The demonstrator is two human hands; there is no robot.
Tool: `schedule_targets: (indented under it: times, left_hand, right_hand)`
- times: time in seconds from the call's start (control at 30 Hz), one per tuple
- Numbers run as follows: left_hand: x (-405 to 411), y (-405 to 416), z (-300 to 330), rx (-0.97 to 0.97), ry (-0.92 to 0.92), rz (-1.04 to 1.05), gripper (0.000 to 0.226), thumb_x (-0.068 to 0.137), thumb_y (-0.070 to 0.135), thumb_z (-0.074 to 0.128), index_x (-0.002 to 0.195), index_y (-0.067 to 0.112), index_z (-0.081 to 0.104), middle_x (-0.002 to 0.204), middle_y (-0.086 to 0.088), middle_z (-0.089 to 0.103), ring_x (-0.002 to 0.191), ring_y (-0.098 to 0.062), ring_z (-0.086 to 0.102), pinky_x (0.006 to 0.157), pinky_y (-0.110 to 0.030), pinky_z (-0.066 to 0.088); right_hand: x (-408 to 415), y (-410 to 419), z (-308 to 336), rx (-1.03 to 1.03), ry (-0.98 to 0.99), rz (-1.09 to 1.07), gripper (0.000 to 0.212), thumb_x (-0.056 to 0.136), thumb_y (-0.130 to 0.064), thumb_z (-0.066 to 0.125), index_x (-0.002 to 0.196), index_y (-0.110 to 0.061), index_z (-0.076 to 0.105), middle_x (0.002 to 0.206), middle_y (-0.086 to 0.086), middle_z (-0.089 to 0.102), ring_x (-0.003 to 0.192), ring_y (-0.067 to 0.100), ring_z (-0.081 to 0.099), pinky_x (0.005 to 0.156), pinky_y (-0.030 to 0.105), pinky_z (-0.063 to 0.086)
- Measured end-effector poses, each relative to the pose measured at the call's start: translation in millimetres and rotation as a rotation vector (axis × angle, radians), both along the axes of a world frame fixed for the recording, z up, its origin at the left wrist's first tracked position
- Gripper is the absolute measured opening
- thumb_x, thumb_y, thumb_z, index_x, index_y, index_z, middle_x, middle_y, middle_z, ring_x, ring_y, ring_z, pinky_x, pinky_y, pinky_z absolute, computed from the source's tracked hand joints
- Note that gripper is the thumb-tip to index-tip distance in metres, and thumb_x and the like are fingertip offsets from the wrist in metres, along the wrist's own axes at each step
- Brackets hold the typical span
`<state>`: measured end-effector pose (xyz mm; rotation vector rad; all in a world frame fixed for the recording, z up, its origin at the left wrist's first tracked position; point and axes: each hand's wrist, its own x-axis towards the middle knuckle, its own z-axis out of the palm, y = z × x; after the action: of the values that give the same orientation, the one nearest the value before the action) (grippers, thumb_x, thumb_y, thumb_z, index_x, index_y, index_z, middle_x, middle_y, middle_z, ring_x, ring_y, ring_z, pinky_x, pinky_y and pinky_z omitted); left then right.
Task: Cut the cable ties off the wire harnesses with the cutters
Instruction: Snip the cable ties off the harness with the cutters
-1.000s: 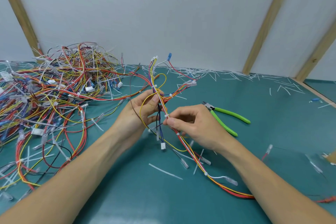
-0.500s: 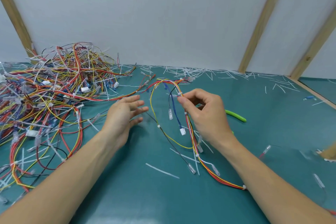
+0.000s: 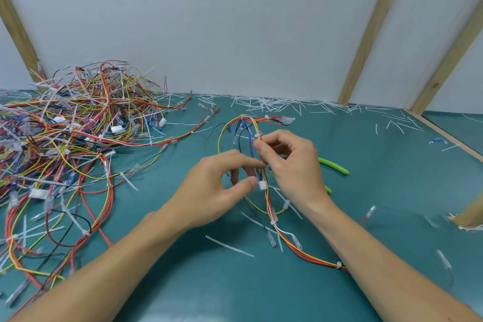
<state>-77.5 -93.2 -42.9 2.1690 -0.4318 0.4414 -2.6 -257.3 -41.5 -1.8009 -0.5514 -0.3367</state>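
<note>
Harness in hand: one thin bundle of red, yellow, white and blue insulated wires (image 3: pixel 264 180), held above the centre of the mat; long axis near-to-far, arching over at the far end, near end trailing right along the mat.
Ties on it: small white plastic cable ties (image 3: pixel 257 136) cinched around the bundle; four countable, others too small to tell.
Connector: one white plastic plug (image 3: pixel 262 185) hanging mid-bundle.
Right hand (image 3: pixel 292 165): thumb and forefinger pinching the bundle just below the arch, other fingers curled.
Left hand (image 3: pixel 217 185): fingers loosely bent, thumb tip touching the white plug; whether actually gripping, cannot tell.
Cutters: one pair of green-handled cutters (image 3: pixel 334 166) flat on the mat behind the right hand, handles pointing right, head hidden.
Pile: one tangled heap of multicoloured wire harnesses (image 3: pixel 65 138) at far left.
Offcuts: many white tie strips (image 3: pixel 274 106) strewn along the wall; uncountable.
Surface: smooth teal mat (image 3: pixel 235 290).
Backdrop: white panel with three bare wooden battens (image 3: pixel 366 34).
</note>
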Motion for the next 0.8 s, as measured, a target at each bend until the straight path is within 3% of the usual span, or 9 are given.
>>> schedule_targets:
  times: [0.1, 0.17, 0.33, 0.4, 0.47, 0.5, 0.63, 0.8]
  left_hand:
    - [5, 3, -7, 0.013, 0.037, 0.093, 0.005, 0.093, 0.032, 0.068, 0.096, 0.031, 0.071, 0.091, 0.016, 0.070, 0.075, -0.014, 0.057, 0.065, -0.021, 0.039]
    - [8, 8, -8, 0.024, 0.042, 0.153, 0.013, 0.090, 0.045, 0.068, 0.090, 0.032, 0.071, 0.088, 0.019, 0.070, 0.072, -0.015, 0.056, 0.067, -0.028, 0.044]
    - [12, 13, -10, -0.170, 0.142, 0.059, 0.010, 0.087, 0.040, 0.074, 0.090, 0.032, 0.079, 0.069, 0.014, 0.062, 0.059, -0.009, 0.034, 0.055, -0.020, 0.029]
    - [13, 13, -10, -0.226, 0.184, 0.016, 0.010, 0.090, 0.037, 0.073, 0.089, 0.028, 0.079, 0.066, 0.006, 0.064, 0.062, -0.013, 0.038, 0.058, -0.030, 0.031]
    - [14, 13, -8, -0.289, 0.184, 0.000, 0.013, 0.092, 0.032, 0.071, 0.090, 0.021, 0.076, 0.076, -0.007, 0.070, 0.069, -0.020, 0.047, 0.063, -0.043, 0.038]
    - [14, 13, -7, -0.326, 0.167, 0.002, 0.013, 0.094, 0.029, 0.069, 0.092, 0.017, 0.075, 0.077, -0.007, 0.070, 0.070, -0.018, 0.050, 0.064, -0.042, 0.040]
    - [15, 19, 1, -0.451, 0.068, 0.083, 0.011, 0.101, 0.013, 0.057, 0.095, 0.008, 0.065, 0.068, 0.008, 0.059, 0.055, -0.009, 0.053, 0.052, -0.018, 0.039]
    - [14, 27, 10, -0.705, 0.051, 0.118, 0.012, 0.104, 0.011, 0.047, 0.097, 0.010, 0.057, 0.068, 0.001, 0.057, 0.063, -0.012, 0.062, 0.052, -0.022, 0.049]
  right_hand:
    - [-1, 2, 0, 0.035, 0.069, 0.046, 0.011, 0.091, -0.018, 0.077, 0.081, -0.019, 0.078, 0.067, -0.007, 0.071, 0.062, 0.010, 0.062, 0.065, 0.038, 0.055]
    - [-2, 3, 1, 0.084, 0.121, 0.085, 0.010, 0.091, -0.019, 0.078, 0.081, -0.021, 0.079, 0.071, -0.007, 0.074, 0.063, 0.011, 0.065, 0.070, 0.042, 0.059]
    - [-5, 6, 2, 0.132, 0.172, 0.176, 0.008, 0.090, -0.018, 0.078, 0.083, -0.021, 0.081, 0.075, -0.005, 0.076, 0.068, 0.013, 0.069, 0.074, 0.033, 0.060]
    - [-6, 7, 2, 0.133, 0.176, 0.193, 0.009, 0.091, -0.016, 0.077, 0.088, -0.022, 0.082, 0.082, -0.004, 0.078, 0.076, 0.013, 0.072, 0.080, 0.034, 0.060]
    - [-7, 7, 3, 0.098, 0.172, 0.209, 0.015, 0.095, -0.016, 0.072, 0.097, -0.029, 0.080, 0.091, -0.006, 0.080, 0.085, 0.014, 0.075, 0.085, 0.036, 0.061]
    - [-6, 6, 4, 0.079, 0.175, 0.217, 0.018, 0.097, -0.017, 0.069, 0.102, -0.032, 0.078, 0.093, -0.008, 0.079, 0.084, 0.013, 0.075, 0.082, 0.035, 0.061]
    - [-3, 2, 12, 0.085, 0.310, 0.219, 0.017, 0.105, -0.021, 0.056, 0.112, -0.025, 0.071, 0.096, -0.005, 0.075, 0.077, 0.013, 0.073, 0.070, 0.030, 0.059]
    - [-8, 1, 16, -0.063, 0.600, 0.410, 0.031, 0.110, -0.027, 0.043, 0.107, -0.013, 0.070, 0.088, 0.001, 0.077, 0.069, 0.015, 0.072, 0.066, 0.028, 0.059]
